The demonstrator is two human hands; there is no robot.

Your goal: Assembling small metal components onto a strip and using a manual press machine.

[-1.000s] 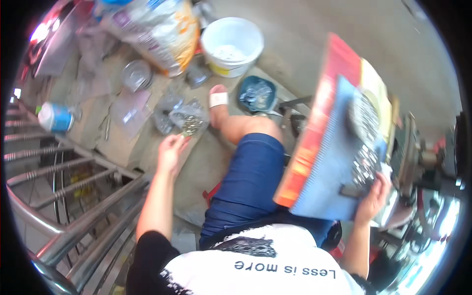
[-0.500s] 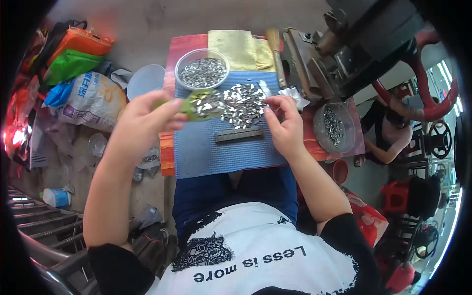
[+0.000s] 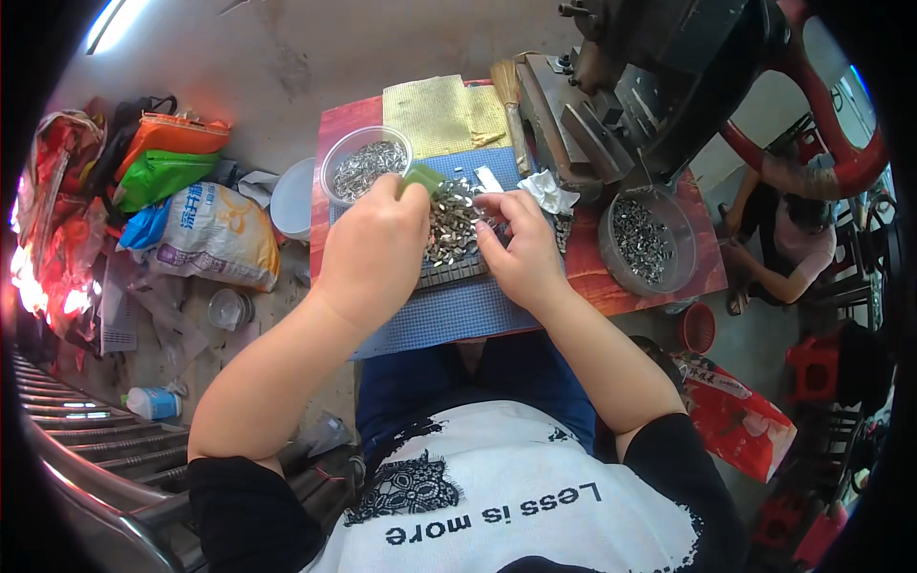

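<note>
My left hand (image 3: pixel 377 244) is closed around a green scoop (image 3: pixel 421 179), which is held tilted over a heap of small shiny metal pieces (image 3: pixel 451 229). Most of its handle is hidden by my fingers. At the right side of the heap, my right hand (image 3: pixel 523 246) has curved fingers with the thumb apart, and I see nothing held in it. Just below the heap, on a blue textured mat (image 3: pixel 430 315), lies a dark grooved metal bar (image 3: pixel 457 274), partly covered by my left hand.
A clear tub (image 3: pixel 328 164) of metal pieces stands at the far left, another tub (image 3: pixel 686 263) at the right. Behind the mat are a brush (image 3: pixel 517 124), crumpled white paper (image 3: pixel 548 191) and a dark machine (image 3: pixel 702 76) with a red wheel. Bags (image 3: pixel 215 234) lie left; another person sits far right.
My left hand has moved right with the scoop, from beside the heap to over it. The scoop has turned, and the heap now reaches the grooved bar. My right hand has shifted slightly left.
</note>
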